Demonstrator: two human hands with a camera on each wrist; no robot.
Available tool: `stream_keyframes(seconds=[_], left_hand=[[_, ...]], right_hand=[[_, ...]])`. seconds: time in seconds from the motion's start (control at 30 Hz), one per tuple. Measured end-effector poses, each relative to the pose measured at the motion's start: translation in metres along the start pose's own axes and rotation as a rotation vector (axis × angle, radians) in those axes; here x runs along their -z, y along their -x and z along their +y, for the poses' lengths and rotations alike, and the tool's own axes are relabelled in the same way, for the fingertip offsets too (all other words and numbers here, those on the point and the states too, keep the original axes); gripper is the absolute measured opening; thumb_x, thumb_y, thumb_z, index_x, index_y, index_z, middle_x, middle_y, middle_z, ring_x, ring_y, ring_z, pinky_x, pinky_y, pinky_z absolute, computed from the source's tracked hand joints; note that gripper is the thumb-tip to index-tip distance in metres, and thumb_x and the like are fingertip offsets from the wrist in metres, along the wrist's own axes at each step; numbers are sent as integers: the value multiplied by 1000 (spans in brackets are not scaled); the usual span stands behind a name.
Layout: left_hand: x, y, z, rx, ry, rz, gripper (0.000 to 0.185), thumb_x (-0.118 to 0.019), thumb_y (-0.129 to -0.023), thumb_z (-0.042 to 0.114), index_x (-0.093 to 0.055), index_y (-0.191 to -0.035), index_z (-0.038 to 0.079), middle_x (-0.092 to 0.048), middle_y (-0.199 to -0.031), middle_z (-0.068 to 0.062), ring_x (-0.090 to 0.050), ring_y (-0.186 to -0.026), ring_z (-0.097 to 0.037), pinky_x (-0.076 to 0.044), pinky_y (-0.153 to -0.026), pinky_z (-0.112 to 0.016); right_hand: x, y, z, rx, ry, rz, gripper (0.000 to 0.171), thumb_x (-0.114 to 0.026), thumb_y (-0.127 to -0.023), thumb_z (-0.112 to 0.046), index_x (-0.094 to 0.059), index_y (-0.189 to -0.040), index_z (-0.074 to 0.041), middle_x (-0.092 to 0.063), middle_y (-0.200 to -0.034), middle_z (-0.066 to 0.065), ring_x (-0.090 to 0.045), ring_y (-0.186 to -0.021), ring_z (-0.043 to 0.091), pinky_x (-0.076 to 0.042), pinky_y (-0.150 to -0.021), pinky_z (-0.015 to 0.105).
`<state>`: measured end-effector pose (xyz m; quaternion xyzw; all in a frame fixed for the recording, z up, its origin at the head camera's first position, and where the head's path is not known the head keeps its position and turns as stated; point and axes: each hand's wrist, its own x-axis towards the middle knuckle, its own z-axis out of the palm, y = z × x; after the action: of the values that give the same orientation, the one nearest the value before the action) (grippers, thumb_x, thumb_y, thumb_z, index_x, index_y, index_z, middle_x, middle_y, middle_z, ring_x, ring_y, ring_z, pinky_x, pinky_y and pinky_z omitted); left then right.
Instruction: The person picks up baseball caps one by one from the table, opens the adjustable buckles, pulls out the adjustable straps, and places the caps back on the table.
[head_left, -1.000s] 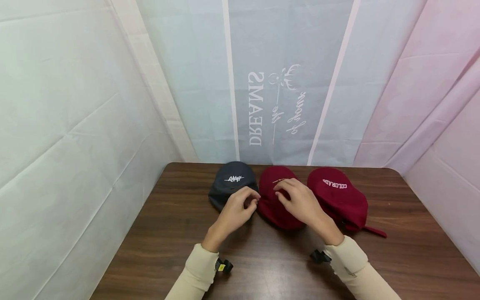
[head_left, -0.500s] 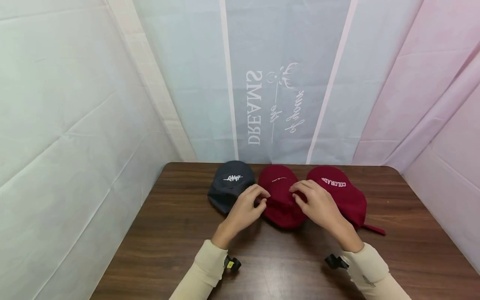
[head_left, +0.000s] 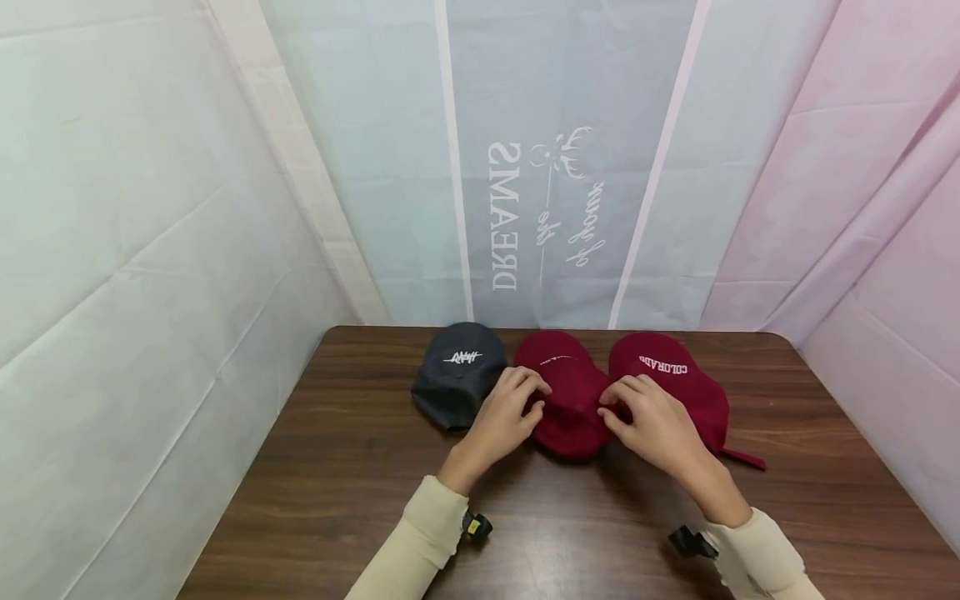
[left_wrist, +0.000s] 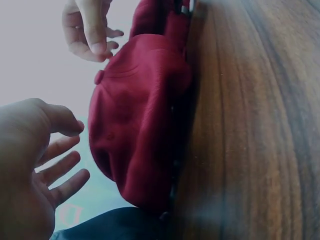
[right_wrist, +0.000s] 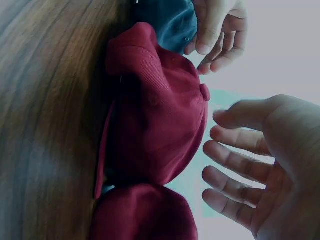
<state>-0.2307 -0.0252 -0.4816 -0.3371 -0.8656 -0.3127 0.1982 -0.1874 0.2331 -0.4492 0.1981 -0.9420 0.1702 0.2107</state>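
Observation:
A maroon cap (head_left: 564, 379) sits in the middle of the row, its crown up. My left hand (head_left: 501, 412) hovers over its left edge, beside the dark grey cap (head_left: 459, 371) with white lettering. Loosely bent fingers (left_wrist: 65, 185) show a gap to the cloth in the left wrist view. My right hand (head_left: 663, 427) hangs in the space between the middle cap and a second maroon cap (head_left: 697, 392) lettered COLORADO. In the right wrist view its fingers (right_wrist: 235, 160) are spread and apart from the middle cap. Neither hand holds anything.
All the caps stand along the far edge of a brown wooden table (head_left: 337, 467). A strap (head_left: 744, 458) sticks out from the right cap. Pale cloth walls (head_left: 150, 292) enclose the table at the left, back and right.
Both hands have shifted right and slightly nearer the person. The right hand has moved off the middle cap's top to its right side. The caps look unmoved.

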Motion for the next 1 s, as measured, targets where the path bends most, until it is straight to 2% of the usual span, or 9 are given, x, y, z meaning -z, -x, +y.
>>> stream_keyframes(seconds=[0.17, 0.33, 0.47, 0.7, 1.0], left_hand=[[-5, 0, -3, -6, -44, -11, 28, -77, -95, 6, -69, -121, 13, -62, -128, -4, -57, -120, -22, -54, -101, -36], [-9, 1, -6, 28, -108, -62, 34, -78, -96, 10, -67, -128, 14, -61, -131, -3, -58, -121, -20, -53, -103, -35], [-12, 2, -8, 42, -140, -71, 30, -77, -97, 11, -67, -125, 15, -62, -128, -1, -59, -118, -18, -54, -101, -31], [-15, 3, -10, 48, -145, -23, 12, -76, -98, 14, -71, -108, 18, -63, -115, 3, -59, -111, -15, -56, -94, -28], [-10, 3, -8, 62, -109, 11, 11, -78, -98, 14, -73, -105, 20, -65, -110, 4, -59, -107, -14, -56, -93, -26]], right_hand=[[-2, 8, 5, -38, 32, -80, 26, -92, -81, -26, -73, -96, -17, -70, -94, -2, -58, -88, 15, -55, -69, 36], [-7, 12, 8, -65, 40, -131, 28, -92, -79, -26, -69, -94, -19, -67, -90, -4, -57, -85, 13, -52, -67, 33], [-10, 13, 8, -63, 29, -136, 26, -91, -79, -23, -68, -91, -20, -64, -86, -8, -55, -82, 10, -50, -65, 30], [-10, 13, 6, -68, 10, -131, 25, -91, -80, -21, -67, -89, -24, -61, -83, -11, -52, -79, 7, -48, -64, 28], [-7, 11, 4, -27, -4, -88, 26, -92, -80, -20, -67, -86, -25, -59, -81, -11, -50, -77, 5, -45, -61, 25]])
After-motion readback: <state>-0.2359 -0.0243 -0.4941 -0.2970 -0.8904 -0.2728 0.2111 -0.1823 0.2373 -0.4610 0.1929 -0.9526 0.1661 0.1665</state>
